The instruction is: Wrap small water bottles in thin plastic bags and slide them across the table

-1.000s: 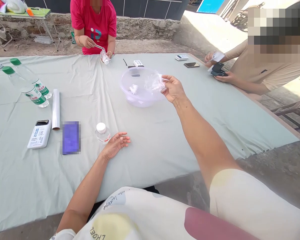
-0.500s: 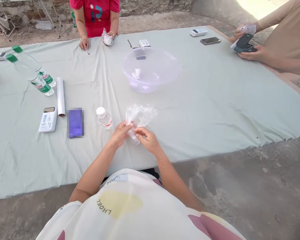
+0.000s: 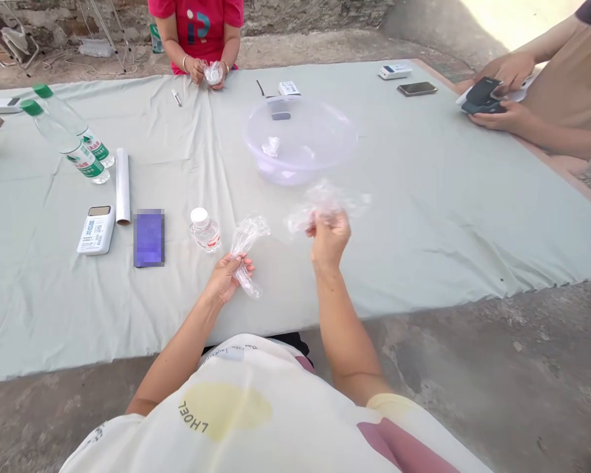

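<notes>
My left hand (image 3: 228, 274) is closed around a gathered bunch of thin clear plastic (image 3: 250, 231), whose crinkled ends stick out above and below the fingers. Farther right and higher over the table, my right hand (image 3: 329, 240) grips a separate crumpled piece of clear plastic (image 3: 328, 203), smeared by motion. Whether these are bags or loose film I cannot tell. A small clear bottle with a white cap (image 3: 205, 230) stands just left of my left hand. Beyond my right hand sits a translucent purple basin (image 3: 295, 172) with a crumpled white lump (image 3: 270, 146) inside.
On the cloth-covered table (image 3: 423, 217) at left are a white device (image 3: 96, 230), a blurred purple item (image 3: 149, 238), a white roll (image 3: 123, 187) and two green-capped bottles (image 3: 81, 154). Across, a person in red (image 3: 201, 39) handles a white bundle; another at right holds a dark device (image 3: 483, 96).
My hands have parted: the right moved right and forward with a piece of plastic, the left keeps its bunch. The person across has put down a small metal item.
</notes>
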Motion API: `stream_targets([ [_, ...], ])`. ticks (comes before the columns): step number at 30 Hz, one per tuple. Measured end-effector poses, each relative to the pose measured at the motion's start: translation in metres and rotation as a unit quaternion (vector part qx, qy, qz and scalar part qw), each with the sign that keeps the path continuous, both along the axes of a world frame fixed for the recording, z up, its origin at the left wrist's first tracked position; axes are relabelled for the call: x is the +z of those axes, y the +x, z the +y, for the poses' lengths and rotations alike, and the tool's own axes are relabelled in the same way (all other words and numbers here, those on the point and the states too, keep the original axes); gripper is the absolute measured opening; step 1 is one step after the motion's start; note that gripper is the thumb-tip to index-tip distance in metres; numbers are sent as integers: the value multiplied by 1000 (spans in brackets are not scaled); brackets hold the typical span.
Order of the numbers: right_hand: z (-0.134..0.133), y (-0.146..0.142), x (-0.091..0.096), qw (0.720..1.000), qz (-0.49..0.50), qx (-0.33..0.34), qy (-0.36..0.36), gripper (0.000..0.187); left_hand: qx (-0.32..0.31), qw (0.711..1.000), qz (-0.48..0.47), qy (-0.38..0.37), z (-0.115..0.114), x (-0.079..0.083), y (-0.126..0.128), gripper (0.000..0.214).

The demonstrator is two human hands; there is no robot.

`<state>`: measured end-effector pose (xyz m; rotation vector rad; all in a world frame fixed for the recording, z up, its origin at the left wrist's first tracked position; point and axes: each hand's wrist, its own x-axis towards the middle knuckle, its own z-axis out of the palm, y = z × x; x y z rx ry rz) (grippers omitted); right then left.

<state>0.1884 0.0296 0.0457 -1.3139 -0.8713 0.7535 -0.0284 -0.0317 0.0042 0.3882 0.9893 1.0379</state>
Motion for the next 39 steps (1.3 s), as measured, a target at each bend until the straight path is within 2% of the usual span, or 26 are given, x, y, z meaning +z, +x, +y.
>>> stream_targets([
  [2, 41, 18, 28, 986, -42, -120, 112, 28, -1, 1000, 9, -4, -5, -3, -5, 33],
  [4, 89, 37, 56, 969, -116, -149, 157, 37, -6, 1000, 9, -3, -9, -3, -7, 36],
  [5, 113, 45, 68, 968, -171, -125, 133, 42, -8, 1000, 8, -3, -11, -2, -8, 38],
  [7, 150, 55, 83, 957, -287, -38, 25, 49, -14, 1000, 3, -5, -13, 1, -8, 41],
  [9, 165, 57, 86, 925, -373, 35, -68, 57, -24, 1000, -11, -11, -16, 5, -8, 45],
  [11, 153, 48, 78, 909, -407, 57, -68, 53, -31, 999, -28, -13, -18, 9, -10, 49],
  [13, 117, 32, 63, 923, -380, 60, -5, 37, -32, 999, -35, -5, -20, 14, -11, 50],
  [15, 68, 12, 44, 947, -297, 121, 9, 36, -33, 999, -30, 15, -21, 19, -11, 52],
  [17, 18, -8, 25, 954, -191, 224, -64, 45, -40, 998, -20, 39, -22, 24, -9, 58],
  [19, -23, -26, 9, 941, -86, 298, -138, 47, -62, 996, -7, 61, -21, 27, -4, 68],
  [22, -61, -48, -6, 911, 27, 371, -177, 40, -105, 990, 29, 84, -22, 27, 5, 79],
  [25, -72, -61, -13, 899, 65, 392, -182, 40, -103, 986, 87, 99, -24, 23, 10, 71],
  [29, -66, -60, -19, 921, 105, 336, -164, 39, -65, 982, 148, 100, -25, 19, 8, 47],
  [31, -62, -56, -21, 922, 147, 313, -173, 40, -36, 981, 162, 102, -24, 18, 4, 38],
  [34, -59, -47, -26, 921, 199, 277, -189, 45, 10, 980, 174, 94, -21, 15, -4, 31],
  [36, -59, -41, -30, 930, 210, 241, -183, 46, 40, 981, 175, 80, -19, 13, -10, 31],
  [39, -60, -32, -35, 940, 210, 200, -177, 45, 47, 991, 111, 60, -17, 9, -17, 37],
])
